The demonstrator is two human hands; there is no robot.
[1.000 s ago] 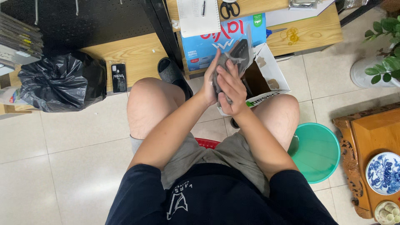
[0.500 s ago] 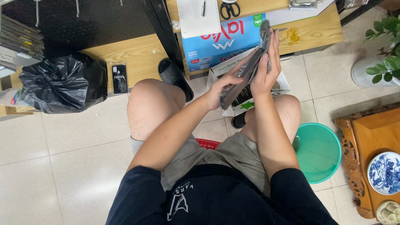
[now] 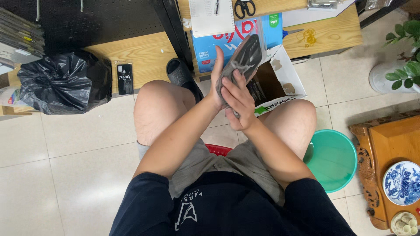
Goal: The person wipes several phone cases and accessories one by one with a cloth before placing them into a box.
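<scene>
At the bottom of the frame a dark navy shirt with a pale print and soft grey-brown shorts fill the foreground, with a sliver of red plastic stool (image 3: 221,150) showing between the bare thighs. Both forearms rise to the centre of the frame and meet there. The right hand (image 3: 236,101) is closed around the lower end of a flat, slim dark grey packet (image 3: 243,61) with a glossy, slightly crinkled wrap, its fingers curled over the front. The left hand (image 3: 217,79) lies flat against the packet's left edge, fingers straight and pointing to the top of the frame, pressing rather than gripping. The packet stands tilted, upper end leaning right, above the knees and in front of an open cardboard box (image 3: 280,83) on the floor.

To the lower right sits a round smooth green plastic basin (image 3: 334,159), beside a carved wooden tray (image 3: 393,144) bearing a blue-and-white patterned plate (image 3: 403,182). At mid left a shiny, wrinkled black rubbish bag (image 3: 61,83) bulges beside a black phone (image 3: 125,79) on a pale wooden board. Scissors (image 3: 244,7) lie at the top.

Half a second ago the packet was stretched longer between the hands, right hand higher; now the hands are close together.
</scene>
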